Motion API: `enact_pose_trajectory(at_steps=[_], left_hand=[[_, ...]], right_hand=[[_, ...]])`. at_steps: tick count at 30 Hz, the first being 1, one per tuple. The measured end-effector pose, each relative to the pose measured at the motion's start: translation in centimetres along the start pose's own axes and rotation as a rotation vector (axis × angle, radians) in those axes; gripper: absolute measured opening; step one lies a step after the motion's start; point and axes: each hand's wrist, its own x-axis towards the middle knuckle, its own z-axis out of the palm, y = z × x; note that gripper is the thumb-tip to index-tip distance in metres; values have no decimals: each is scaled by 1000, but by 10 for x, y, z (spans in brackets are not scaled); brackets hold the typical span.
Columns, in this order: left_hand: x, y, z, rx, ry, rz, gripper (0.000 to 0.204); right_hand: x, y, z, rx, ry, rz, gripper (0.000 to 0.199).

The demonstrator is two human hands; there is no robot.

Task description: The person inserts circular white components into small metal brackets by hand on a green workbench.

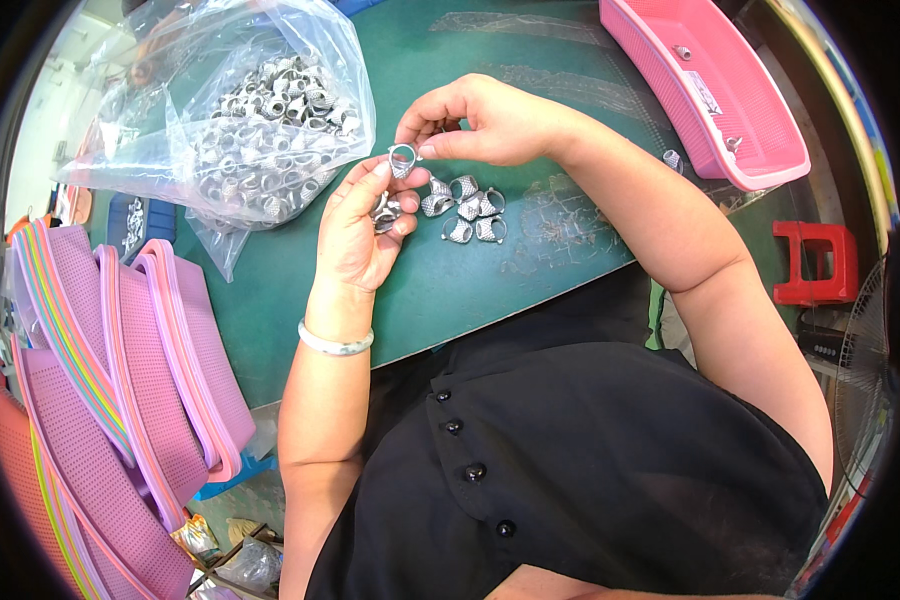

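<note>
My left hand holds up a grey metal ring between thumb and fingers. It has a round opening and a textured, flared side. Several more rings are tucked in the curled fingers of the same hand. My right hand is closed, thumb and fingertips pinching at the right edge of the raised ring; its other fingers curl inward. Just right of my left hand, a small group of similar rings lies on the green table. A clear plastic bag with many such rings lies open beyond my left hand.
A pink basket holding a few small parts sits at the far right. Stacked purple baskets stand along the left, near a blue tray. To the right are a red stool and a fan.
</note>
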Motion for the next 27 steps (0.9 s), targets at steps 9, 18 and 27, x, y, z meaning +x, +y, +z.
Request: enact_pose_trajectory(at_steps=[9, 18, 27], left_hand=[[0, 0, 0, -26, -20, -2, 17], [1, -2, -3, -16, -29, -10, 15], [-1, -9, 2, 143, -5, 180, 28]], right_hand=[[0, 1, 0, -4, 1, 2, 18], [-1, 1, 0, 8, 6, 15, 19], [0, 3, -3, -37, 26, -48, 28]])
